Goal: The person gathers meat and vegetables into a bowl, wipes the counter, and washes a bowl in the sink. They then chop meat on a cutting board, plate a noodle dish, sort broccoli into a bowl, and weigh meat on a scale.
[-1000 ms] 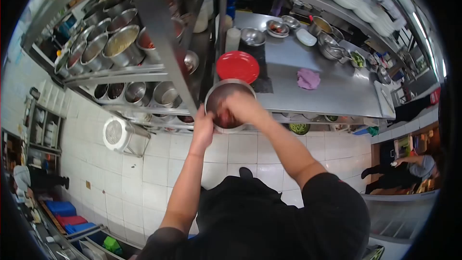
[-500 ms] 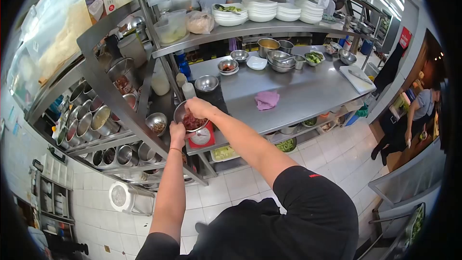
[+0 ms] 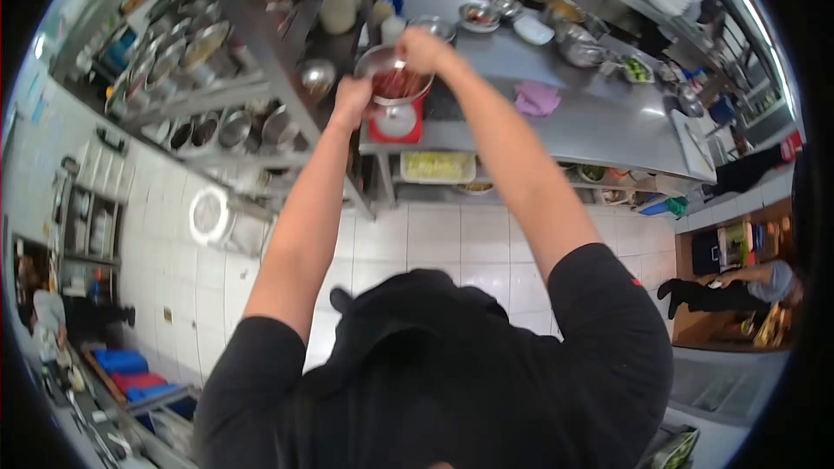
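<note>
A metal bowl [image 3: 372,60] holds dark red pieces that look like meat [image 3: 398,83]. My left hand [image 3: 352,99] is closed on the bowl's near left rim. Over the far right side of the bowl is my right hand [image 3: 424,49], its fingers curled together and pointing down toward the red pieces; what they hold, if anything, is hidden. Directly below the bowl in this view stands a red kitchen scale [image 3: 398,124] with a round pale dial, at the counter's left front corner. Another small metal bowl [image 3: 316,77] sits on the left, near my left hand.
A purple cloth [image 3: 537,98] lies on the steel counter [image 3: 608,113]. Several bowls stand along its back, and a white cutting board [image 3: 692,143] is at the right end. A metal post [image 3: 282,61] rises on the left. A white stool [image 3: 211,216] stands on the floor.
The view has tilted down and turned, so the counter appears higher. My right hand has shifted toward the bowl's far right side; my left hand keeps its hold on the rim.
</note>
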Demonstrator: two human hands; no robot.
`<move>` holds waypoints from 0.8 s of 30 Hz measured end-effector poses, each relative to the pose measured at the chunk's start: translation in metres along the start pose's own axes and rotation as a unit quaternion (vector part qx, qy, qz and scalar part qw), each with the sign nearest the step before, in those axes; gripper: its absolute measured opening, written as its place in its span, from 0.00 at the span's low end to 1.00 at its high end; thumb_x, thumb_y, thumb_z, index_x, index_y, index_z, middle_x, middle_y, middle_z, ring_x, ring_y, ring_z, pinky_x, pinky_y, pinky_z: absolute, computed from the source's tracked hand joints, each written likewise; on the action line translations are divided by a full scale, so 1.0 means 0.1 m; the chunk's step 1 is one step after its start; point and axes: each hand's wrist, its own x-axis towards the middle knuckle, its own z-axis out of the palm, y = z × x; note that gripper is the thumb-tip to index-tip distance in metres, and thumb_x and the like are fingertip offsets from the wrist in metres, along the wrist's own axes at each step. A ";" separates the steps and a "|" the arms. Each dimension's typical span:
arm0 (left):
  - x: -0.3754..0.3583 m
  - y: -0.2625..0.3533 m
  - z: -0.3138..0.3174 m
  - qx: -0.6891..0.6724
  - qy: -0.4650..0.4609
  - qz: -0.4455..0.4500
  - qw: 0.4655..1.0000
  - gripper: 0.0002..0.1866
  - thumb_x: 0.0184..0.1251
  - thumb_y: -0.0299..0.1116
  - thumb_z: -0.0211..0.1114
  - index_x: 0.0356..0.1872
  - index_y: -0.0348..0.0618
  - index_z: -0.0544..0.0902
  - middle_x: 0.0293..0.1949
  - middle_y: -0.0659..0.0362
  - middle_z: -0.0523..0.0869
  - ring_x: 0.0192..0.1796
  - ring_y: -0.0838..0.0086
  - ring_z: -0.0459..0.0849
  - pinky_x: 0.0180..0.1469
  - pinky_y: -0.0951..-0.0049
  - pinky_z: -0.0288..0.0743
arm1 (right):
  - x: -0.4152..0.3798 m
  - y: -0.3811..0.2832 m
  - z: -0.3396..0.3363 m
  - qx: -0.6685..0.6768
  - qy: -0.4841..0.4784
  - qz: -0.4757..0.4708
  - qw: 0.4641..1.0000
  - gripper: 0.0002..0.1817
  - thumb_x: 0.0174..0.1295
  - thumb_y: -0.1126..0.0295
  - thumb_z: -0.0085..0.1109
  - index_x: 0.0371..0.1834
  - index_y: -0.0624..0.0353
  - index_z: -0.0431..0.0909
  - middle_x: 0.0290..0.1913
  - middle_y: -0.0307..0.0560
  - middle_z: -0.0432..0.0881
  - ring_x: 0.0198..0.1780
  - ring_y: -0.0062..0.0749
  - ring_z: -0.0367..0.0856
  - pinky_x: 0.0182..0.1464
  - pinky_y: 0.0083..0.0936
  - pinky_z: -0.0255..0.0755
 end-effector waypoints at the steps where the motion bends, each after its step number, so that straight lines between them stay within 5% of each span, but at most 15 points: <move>1: 0.06 0.00 -0.02 0.003 0.016 -0.012 1.000 0.21 0.65 0.32 0.54 0.55 0.26 0.70 0.51 0.48 0.77 0.45 0.53 0.85 0.33 0.58 0.90 | 0.06 0.13 0.11 0.059 0.036 0.009 0.998 0.08 0.43 0.76 0.59 0.28 0.59 0.85 0.29 0.56 0.84 0.33 0.48 0.84 0.38 0.38 0.78; 6: 0.03 0.14 -0.07 0.002 0.020 -0.014 1.000 0.25 0.66 0.30 0.57 0.57 0.20 0.64 0.57 0.41 0.71 0.41 0.45 0.86 0.33 0.58 0.90 | -0.02 -0.04 -0.21 0.066 0.011 0.040 0.997 0.08 0.51 0.73 0.62 0.35 0.60 0.86 0.33 0.52 0.87 0.37 0.44 0.86 0.43 0.35 0.78; 18: -0.19 0.32 -0.05 0.025 0.023 -0.039 0.999 0.28 0.68 0.31 0.57 0.62 0.20 0.61 0.66 0.38 0.64 0.44 0.40 0.85 0.34 0.59 0.90 | 0.02 -0.12 -0.25 0.080 0.022 0.048 0.995 0.05 0.51 0.74 0.64 0.30 0.59 0.85 0.35 0.55 0.86 0.42 0.49 0.85 0.47 0.38 0.78; 21: -0.17 0.29 0.00 -0.013 0.056 -0.043 0.997 0.23 0.61 0.26 0.59 0.55 0.20 0.71 0.59 0.41 0.74 0.51 0.50 0.83 0.36 0.53 0.89 | 0.01 -0.13 -0.26 0.059 0.009 0.037 0.998 0.08 0.55 0.74 0.63 0.38 0.62 0.85 0.37 0.55 0.87 0.41 0.46 0.86 0.47 0.35 0.78; 24: -0.13 0.22 0.04 0.001 0.062 -0.028 0.998 0.24 0.59 0.22 0.58 0.58 0.23 0.71 0.56 0.42 0.76 0.49 0.49 0.84 0.33 0.53 0.89 | 0.01 -0.15 -0.27 0.056 -0.017 0.041 0.997 0.11 0.54 0.75 0.64 0.41 0.62 0.85 0.38 0.55 0.87 0.42 0.47 0.86 0.47 0.36 0.78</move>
